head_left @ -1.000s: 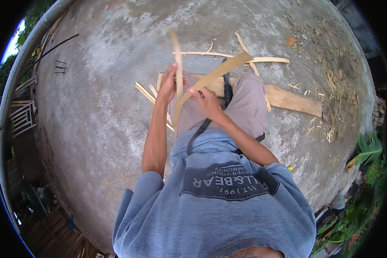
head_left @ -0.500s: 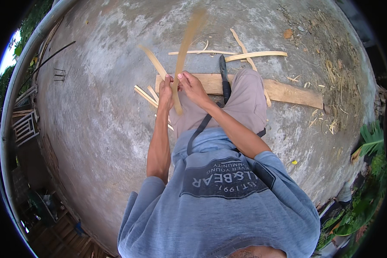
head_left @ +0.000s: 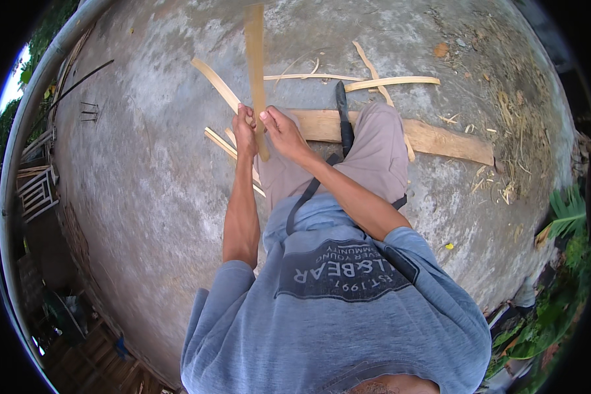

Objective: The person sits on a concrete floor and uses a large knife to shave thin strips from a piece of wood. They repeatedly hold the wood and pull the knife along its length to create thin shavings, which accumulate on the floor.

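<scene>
while the grey shirt fills the lower middle of the frame, both forearms rise from it to meet just above centre; the left hand (head_left: 245,129) is closed around the lower part of a long bamboo strip (head_left: 256,72), and the right hand (head_left: 284,131) sits just beside it, fingers (head_left: 269,117) curled onto the same strip from the other side; the strip stands nearly upright, running from the hands to the top edge, its upper end blurred; under the hands lie the knees in grey-brown trousers (head_left: 374,148), with a dark handle (head_left: 343,111), perhaps a knife, resting against the leg; behind the knees a flat wooden plank (head_left: 440,138) lies across the concrete floor (head_left: 144,197); loose split slats (head_left: 220,85) lie at upper left of the hands, thinner slivers (head_left: 391,82) at upper right; dry litter sits at far right. judging from this, the risk is a splintered edge cutting a palm if the strip slides through the grip, or the strip whipping free toward the face if one hand loosens while it is bent.
</scene>
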`<state>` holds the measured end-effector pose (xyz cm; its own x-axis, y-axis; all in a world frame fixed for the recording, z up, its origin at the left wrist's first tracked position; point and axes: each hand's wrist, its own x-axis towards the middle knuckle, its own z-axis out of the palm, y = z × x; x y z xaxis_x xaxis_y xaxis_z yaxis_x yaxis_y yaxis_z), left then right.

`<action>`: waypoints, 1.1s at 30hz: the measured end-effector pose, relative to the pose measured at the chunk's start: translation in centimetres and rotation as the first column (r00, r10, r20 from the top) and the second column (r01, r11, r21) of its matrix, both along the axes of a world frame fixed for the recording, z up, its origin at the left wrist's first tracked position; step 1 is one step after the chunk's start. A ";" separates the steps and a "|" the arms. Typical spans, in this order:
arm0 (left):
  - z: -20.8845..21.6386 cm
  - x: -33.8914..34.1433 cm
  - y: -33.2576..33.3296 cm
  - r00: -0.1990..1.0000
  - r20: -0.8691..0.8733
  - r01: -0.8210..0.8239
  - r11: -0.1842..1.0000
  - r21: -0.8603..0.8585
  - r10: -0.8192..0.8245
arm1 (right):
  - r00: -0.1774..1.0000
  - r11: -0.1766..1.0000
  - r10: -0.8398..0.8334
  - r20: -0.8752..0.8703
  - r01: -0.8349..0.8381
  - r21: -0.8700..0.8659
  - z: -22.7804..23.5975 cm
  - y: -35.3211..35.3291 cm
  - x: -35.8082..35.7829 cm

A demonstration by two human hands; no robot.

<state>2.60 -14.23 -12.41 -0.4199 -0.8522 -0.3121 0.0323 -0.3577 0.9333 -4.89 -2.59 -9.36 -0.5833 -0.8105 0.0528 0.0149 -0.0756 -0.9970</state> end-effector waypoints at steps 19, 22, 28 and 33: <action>-1.4 1.5 -0.3 0.978 0.053 -0.196 0.978 -0.065 0.200 | 0.992 0.985 0.123 -0.017 -0.120 0.126 2.5 5.7 1.4; -1.5 2.4 0.0 0.974 0.044 -0.220 0.974 -0.054 0.223 | 0.991 0.991 0.111 -0.071 -0.105 0.084 2.4 6.3 1.9; 0.3 1.6 0.2 0.990 -0.028 -0.136 0.989 -0.052 0.135 | 0.971 0.994 0.093 0.221 -0.077 -0.083 0.9 5.0 1.3; 6.5 -2.0 -0.6 0.929 -0.301 0.203 0.976 -0.077 -0.217 | 0.990 0.994 0.101 0.097 -0.095 -0.060 3.2 3.0 -5.5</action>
